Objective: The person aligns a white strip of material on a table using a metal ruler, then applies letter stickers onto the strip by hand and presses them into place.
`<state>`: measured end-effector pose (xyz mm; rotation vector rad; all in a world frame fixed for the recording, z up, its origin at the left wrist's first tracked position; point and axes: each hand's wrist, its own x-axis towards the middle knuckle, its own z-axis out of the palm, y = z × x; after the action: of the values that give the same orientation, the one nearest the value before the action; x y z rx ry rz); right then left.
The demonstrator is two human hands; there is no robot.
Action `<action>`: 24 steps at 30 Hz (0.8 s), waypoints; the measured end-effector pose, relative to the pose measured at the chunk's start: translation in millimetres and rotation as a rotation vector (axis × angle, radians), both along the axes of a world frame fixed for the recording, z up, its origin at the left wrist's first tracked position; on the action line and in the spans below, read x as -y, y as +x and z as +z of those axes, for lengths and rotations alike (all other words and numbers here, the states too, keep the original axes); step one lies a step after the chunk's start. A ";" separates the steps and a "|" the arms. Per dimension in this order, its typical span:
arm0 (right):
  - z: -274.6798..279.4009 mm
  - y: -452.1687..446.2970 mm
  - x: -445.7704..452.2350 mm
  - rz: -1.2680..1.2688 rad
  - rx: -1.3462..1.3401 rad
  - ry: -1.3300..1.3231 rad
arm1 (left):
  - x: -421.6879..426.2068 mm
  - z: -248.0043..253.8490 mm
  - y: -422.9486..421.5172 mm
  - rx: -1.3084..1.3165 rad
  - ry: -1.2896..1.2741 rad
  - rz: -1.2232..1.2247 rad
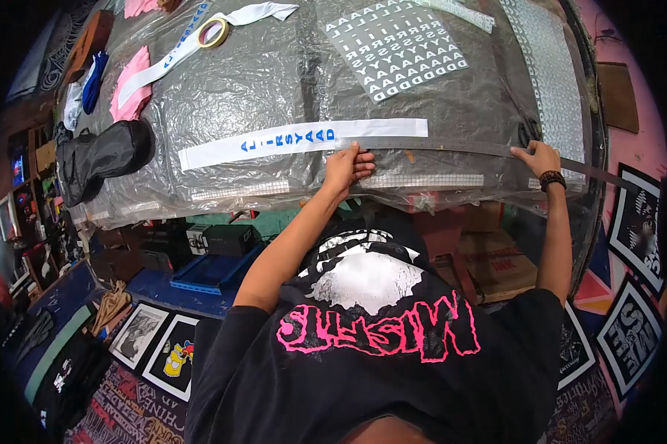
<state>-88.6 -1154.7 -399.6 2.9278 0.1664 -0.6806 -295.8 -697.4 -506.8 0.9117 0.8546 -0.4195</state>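
A long metal ruler lies across the plastic-covered table, its left end over a white strip with blue letters. My left hand touches the ruler near its left end, fingers curled and thumb on the metal. Farther right, my right hand, with a dark bracelet at the wrist, grips the ruler's edge between thumb and fingers. Black scissor handles lie just above that hand. Above the ruler sits a clear sheet with rows of white letters.
A tape roll rests on another lettered strip at the upper left, near pink cloth and a black bag. A lettered sheet runs down the right side. Gridded strips line the near edge. Framed prints stand at right.
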 end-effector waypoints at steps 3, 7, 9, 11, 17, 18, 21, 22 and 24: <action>-0.4 1.9 -0.1 -0.011 -0.018 0.007 | 0.0 2.0 0.4 -0.001 -0.003 -0.003; 1.0 3.4 -3.5 -0.014 -0.019 0.002 | -0.7 4.1 0.1 0.005 -0.014 -0.002; -0.7 4.8 -1.6 -0.005 -0.013 0.010 | -0.7 5.3 0.3 0.004 -0.021 0.004; -0.7 5.5 -2.6 0.004 -0.007 0.018 | -0.9 5.7 0.5 0.004 -0.027 0.009; 0.1 8.8 -3.8 -0.014 -0.024 0.001 | -1.3 5.8 2.0 0.001 -0.017 0.007; -0.7 8.6 -3.7 -0.005 -0.020 -0.003 | -2.0 5.5 1.2 0.006 -0.025 0.002; -1.5 8.6 -3.1 0.008 -0.027 -0.013 | -1.9 5.0 0.0 0.008 -0.036 0.004; -0.8 8.8 -3.6 0.001 -0.026 -0.010 | -1.8 4.5 0.2 0.016 -0.033 -0.002; 1.2 8.6 -4.9 -0.001 -0.026 -0.004 | -2.1 3.9 0.3 0.024 -0.026 -0.003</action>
<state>-80.0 -1149.9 -398.5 2.9165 0.1664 -0.7187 -295.5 -695.3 -502.9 0.8921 0.8243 -0.4212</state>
